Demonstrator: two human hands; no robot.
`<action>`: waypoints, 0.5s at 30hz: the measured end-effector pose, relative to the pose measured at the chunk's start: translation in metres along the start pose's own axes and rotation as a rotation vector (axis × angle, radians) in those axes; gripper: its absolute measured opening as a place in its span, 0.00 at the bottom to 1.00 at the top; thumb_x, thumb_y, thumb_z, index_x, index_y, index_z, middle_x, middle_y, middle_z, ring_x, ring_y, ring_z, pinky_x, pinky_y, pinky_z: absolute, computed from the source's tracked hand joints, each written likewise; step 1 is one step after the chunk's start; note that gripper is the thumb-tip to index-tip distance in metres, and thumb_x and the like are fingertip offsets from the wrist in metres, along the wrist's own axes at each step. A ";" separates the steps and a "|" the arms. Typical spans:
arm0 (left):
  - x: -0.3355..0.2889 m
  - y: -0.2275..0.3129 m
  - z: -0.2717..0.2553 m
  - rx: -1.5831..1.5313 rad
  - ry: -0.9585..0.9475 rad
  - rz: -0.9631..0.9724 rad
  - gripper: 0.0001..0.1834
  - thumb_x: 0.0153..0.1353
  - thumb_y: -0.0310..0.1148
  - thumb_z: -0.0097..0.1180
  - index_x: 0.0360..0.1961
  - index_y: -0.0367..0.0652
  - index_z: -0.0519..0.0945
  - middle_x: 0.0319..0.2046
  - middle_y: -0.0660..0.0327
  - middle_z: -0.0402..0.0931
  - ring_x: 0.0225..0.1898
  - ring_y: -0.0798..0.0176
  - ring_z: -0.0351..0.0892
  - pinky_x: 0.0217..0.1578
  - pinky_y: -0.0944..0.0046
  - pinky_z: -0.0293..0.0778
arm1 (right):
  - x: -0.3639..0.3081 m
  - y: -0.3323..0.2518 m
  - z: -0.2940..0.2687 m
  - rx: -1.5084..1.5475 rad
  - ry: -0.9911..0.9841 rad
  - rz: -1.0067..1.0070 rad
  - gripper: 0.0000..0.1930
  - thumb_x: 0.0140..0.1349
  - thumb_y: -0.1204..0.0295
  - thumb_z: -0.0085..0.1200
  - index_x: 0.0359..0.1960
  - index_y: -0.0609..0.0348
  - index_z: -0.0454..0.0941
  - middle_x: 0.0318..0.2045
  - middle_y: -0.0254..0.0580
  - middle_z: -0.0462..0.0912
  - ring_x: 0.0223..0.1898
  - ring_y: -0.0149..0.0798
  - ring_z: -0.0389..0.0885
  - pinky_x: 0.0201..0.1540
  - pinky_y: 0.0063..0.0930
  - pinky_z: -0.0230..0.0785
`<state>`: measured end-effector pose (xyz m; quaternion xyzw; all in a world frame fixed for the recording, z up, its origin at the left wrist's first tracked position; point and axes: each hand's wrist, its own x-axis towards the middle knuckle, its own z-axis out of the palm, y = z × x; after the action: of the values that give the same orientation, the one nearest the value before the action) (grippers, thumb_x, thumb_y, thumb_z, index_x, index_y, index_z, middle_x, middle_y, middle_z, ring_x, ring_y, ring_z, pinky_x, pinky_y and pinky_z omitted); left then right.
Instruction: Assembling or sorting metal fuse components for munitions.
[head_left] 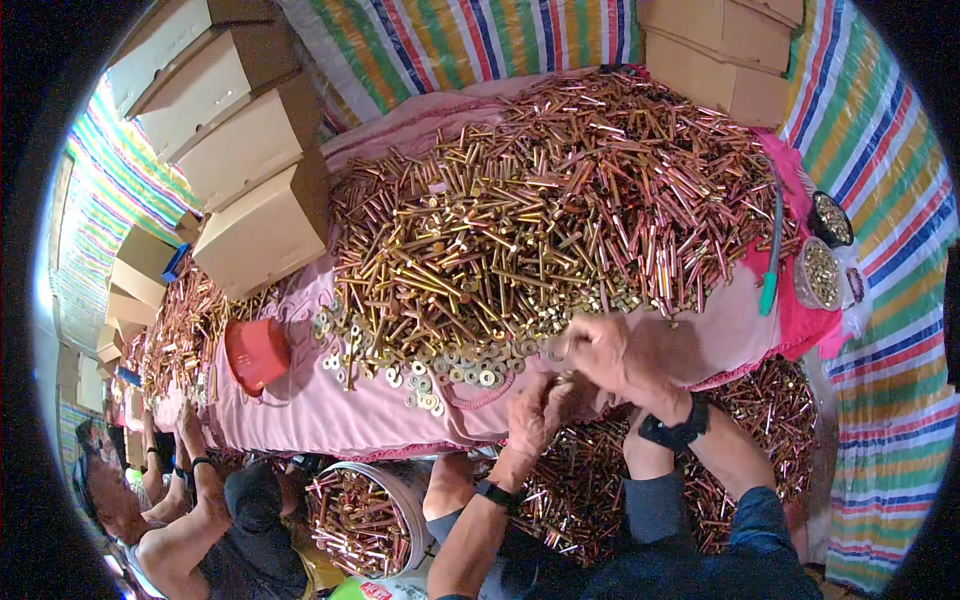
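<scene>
My left hand (533, 412) is at the near edge of the pink cloth (330, 405), its fingers pinched together. Whatever they hold is too small to make out. Just above and to the right, my right hand (600, 350) is curled and slightly blurred by motion, its fingertips by the small nuts (615, 297) at the front of the heap. Anything inside it is hidden. Flat washers (488, 377) lie spread on the cloth left of my hands. Behind them rises a large heap of brass-coloured and coppery bolts (470, 240).
Cardboard boxes (265, 225) stand stacked at the left, near a red plastic tub (257, 355). A green-handled tool (769, 285) and a clear tub of small parts (818, 275) are at the right. Below sits a bucket of bolts (365, 520). Another person (185, 520) works at the left.
</scene>
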<state>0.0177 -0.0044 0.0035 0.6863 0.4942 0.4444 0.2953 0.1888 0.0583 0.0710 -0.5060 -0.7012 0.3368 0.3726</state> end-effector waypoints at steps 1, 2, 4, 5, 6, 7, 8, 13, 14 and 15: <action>0.001 0.006 -0.005 -0.129 -0.063 -0.065 0.16 0.65 0.41 0.65 0.42 0.37 0.84 0.40 0.51 0.87 0.35 0.55 0.89 0.37 0.60 0.81 | 0.013 -0.013 -0.009 -0.150 -0.001 0.147 0.16 0.63 0.58 0.66 0.30 0.60 0.81 0.23 0.45 0.82 0.25 0.40 0.80 0.29 0.39 0.72; 0.003 0.010 -0.011 -0.175 -0.135 -0.082 0.16 0.66 0.41 0.64 0.43 0.37 0.85 0.40 0.52 0.87 0.36 0.57 0.88 0.39 0.60 0.81 | 0.027 -0.008 -0.006 -0.136 0.081 0.030 0.13 0.65 0.62 0.63 0.34 0.61 0.83 0.27 0.44 0.86 0.26 0.38 0.82 0.32 0.38 0.73; 0.010 0.018 -0.021 -0.268 -0.282 -0.104 0.18 0.68 0.43 0.62 0.43 0.36 0.85 0.40 0.54 0.87 0.39 0.59 0.87 0.42 0.61 0.81 | 0.055 0.014 -0.001 -0.249 0.144 -0.051 0.12 0.65 0.64 0.62 0.38 0.62 0.82 0.32 0.47 0.85 0.30 0.43 0.83 0.36 0.41 0.74; 0.007 0.010 -0.020 -0.430 -0.337 -0.202 0.19 0.71 0.43 0.58 0.42 0.34 0.86 0.40 0.54 0.87 0.43 0.59 0.86 0.46 0.61 0.79 | 0.064 0.020 0.000 -0.325 0.119 -0.033 0.12 0.65 0.65 0.62 0.37 0.63 0.82 0.32 0.48 0.84 0.30 0.44 0.82 0.36 0.42 0.74; 0.004 0.001 -0.018 -0.443 -0.254 -0.206 0.19 0.72 0.43 0.58 0.42 0.34 0.85 0.40 0.55 0.86 0.43 0.60 0.85 0.46 0.61 0.78 | 0.072 0.018 0.006 -0.393 0.085 -0.018 0.12 0.64 0.65 0.62 0.36 0.64 0.81 0.32 0.48 0.83 0.30 0.46 0.82 0.36 0.43 0.73; 0.003 -0.004 -0.014 -0.458 -0.177 -0.204 0.20 0.72 0.43 0.57 0.42 0.33 0.84 0.39 0.56 0.86 0.42 0.61 0.84 0.46 0.62 0.78 | 0.078 0.018 0.009 -0.466 0.056 -0.003 0.11 0.64 0.66 0.62 0.35 0.64 0.81 0.32 0.49 0.82 0.30 0.48 0.81 0.37 0.44 0.73; 0.001 -0.009 -0.011 -0.472 -0.099 -0.201 0.20 0.73 0.43 0.56 0.43 0.32 0.83 0.39 0.57 0.85 0.42 0.62 0.83 0.45 0.63 0.77 | 0.083 0.019 0.012 -0.504 0.033 -0.047 0.11 0.63 0.67 0.62 0.34 0.65 0.80 0.31 0.49 0.81 0.30 0.49 0.81 0.36 0.45 0.73; 0.011 0.005 -0.004 -0.543 -0.041 -0.296 0.18 0.76 0.42 0.52 0.50 0.37 0.80 0.34 0.67 0.78 0.28 0.76 0.71 0.28 0.73 0.67 | 0.077 0.043 0.005 -0.513 -0.003 -0.117 0.12 0.62 0.70 0.63 0.26 0.64 0.75 0.24 0.43 0.76 0.24 0.41 0.76 0.28 0.43 0.71; 0.011 0.005 -0.004 -0.526 -0.020 -0.357 0.18 0.76 0.41 0.52 0.54 0.37 0.78 0.34 0.66 0.78 0.25 0.78 0.70 0.25 0.74 0.67 | 0.072 0.050 0.005 -0.457 0.010 -0.132 0.12 0.62 0.70 0.63 0.26 0.64 0.75 0.23 0.42 0.76 0.23 0.39 0.75 0.27 0.42 0.70; 0.009 0.001 -0.007 -0.550 0.012 -0.371 0.17 0.76 0.40 0.52 0.55 0.37 0.77 0.33 0.67 0.78 0.24 0.78 0.71 0.23 0.74 0.67 | 0.064 0.037 0.002 -0.390 -0.083 -0.038 0.12 0.62 0.69 0.63 0.27 0.64 0.77 0.22 0.40 0.78 0.22 0.34 0.75 0.26 0.39 0.70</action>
<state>0.0126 0.0034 0.0100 0.4765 0.4740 0.5037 0.5427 0.1911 0.1291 0.0499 -0.5407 -0.7775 0.2081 0.2446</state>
